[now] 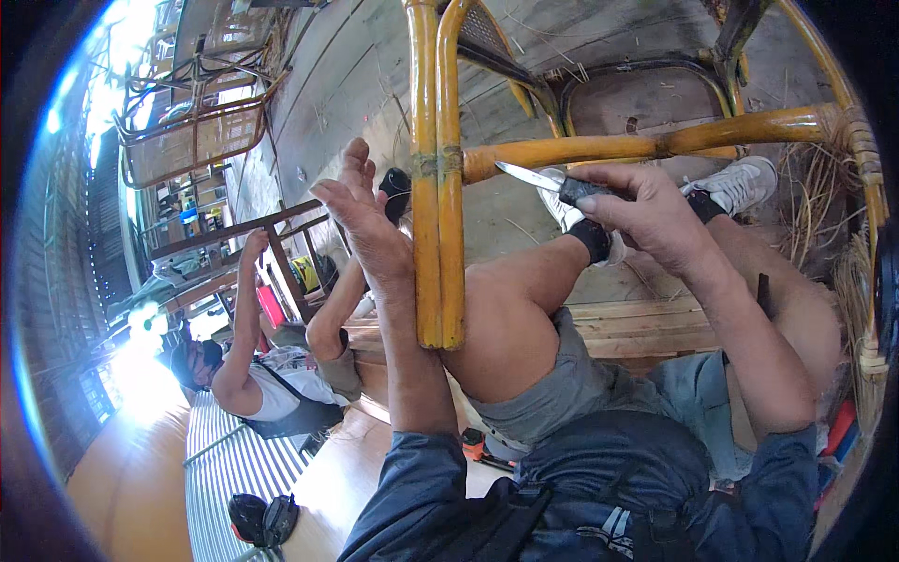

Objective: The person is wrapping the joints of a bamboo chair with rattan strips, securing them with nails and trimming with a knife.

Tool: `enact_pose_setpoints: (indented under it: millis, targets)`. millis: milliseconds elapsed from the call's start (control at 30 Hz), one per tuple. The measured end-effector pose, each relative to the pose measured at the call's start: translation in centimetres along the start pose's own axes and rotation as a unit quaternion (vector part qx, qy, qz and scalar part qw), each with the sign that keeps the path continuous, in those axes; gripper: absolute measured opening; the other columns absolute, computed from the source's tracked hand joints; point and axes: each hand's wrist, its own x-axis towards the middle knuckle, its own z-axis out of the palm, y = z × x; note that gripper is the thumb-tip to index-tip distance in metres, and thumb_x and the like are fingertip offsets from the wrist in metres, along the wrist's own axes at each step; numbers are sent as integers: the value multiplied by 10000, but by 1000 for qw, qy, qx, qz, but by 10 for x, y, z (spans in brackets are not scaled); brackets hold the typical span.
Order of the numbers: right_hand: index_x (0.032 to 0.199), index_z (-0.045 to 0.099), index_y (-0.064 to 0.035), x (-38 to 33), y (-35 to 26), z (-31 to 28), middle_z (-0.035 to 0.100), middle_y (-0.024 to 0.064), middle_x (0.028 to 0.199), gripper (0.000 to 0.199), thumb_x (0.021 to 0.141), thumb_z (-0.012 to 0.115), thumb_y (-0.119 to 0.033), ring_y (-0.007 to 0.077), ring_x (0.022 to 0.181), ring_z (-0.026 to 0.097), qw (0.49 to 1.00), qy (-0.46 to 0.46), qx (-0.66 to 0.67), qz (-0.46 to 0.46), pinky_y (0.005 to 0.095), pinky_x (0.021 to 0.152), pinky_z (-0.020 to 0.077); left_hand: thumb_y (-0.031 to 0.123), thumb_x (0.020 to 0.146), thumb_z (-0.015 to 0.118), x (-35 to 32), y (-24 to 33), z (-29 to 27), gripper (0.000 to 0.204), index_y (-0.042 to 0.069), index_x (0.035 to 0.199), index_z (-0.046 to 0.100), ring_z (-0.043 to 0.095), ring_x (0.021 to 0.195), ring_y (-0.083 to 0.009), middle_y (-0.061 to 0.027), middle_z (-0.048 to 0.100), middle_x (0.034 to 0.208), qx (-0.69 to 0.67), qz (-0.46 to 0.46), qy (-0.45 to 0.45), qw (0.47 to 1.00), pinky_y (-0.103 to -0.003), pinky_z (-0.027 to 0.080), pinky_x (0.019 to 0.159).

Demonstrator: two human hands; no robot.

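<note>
The right hand (646, 211) is gripping the knife (552, 183), its blade at the cane frame (440, 169); the left hand (365, 215), open, is steadying nothing — brace first.

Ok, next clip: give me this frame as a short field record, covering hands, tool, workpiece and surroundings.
setting: workshop floor with rattan furniture frames
left hand: open, fingers spread, beside the upright yellow rattan poles
right hand: closed on a knife, blade pointing at the horizontal rattan rail
posture: seated, bare knee against the poles
footwear: white sneaker
other person: seated at left, arm raised
loose material: straw-coloured strands at right
</note>
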Motion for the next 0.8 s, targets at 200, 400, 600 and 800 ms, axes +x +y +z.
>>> enact_pose_setpoints:
  millis: [200,400,600,800]
  targets:
    - [1163,567,16,4,12,-3,629,57,1021,397,800,617,-136,109,911,569,990,10,-75,-117,247,845,450,749,817,74,3,0,1,912,75,1323,421,326,1267,-245,-112,418,1345,25,-12,-8,1000,-434,121,1039]
    - [1064,617,-47,-15,-15,20,638,175,948,324,780,628,-203,299,832,633,938,124,-251,-203,344,742,489,724,833,45,-3,7,2,900,65,1307,436,326,1268,-236,-134,439,1318,28,2,-14,1000,-437,127,1044]
    - [1070,601,-55,-14,-4,11,635,172,840,338,831,580,-294,356,785,610,942,108,-234,-215,404,672,486,512,921,331,-11,6,-2,621,11,1267,455,480,1121,-254,-147,529,1199,205,208,-12,956,-366,322,959]
    - [866,592,-31,-31,-27,-8,605,216,769,304,863,526,-328,375,764,607,900,252,-299,-193,449,638,467,214,910,522,1,7,13,301,-2,1112,580,532,981,-186,-109,573,1080,154,193,-110,963,-274,410,858]
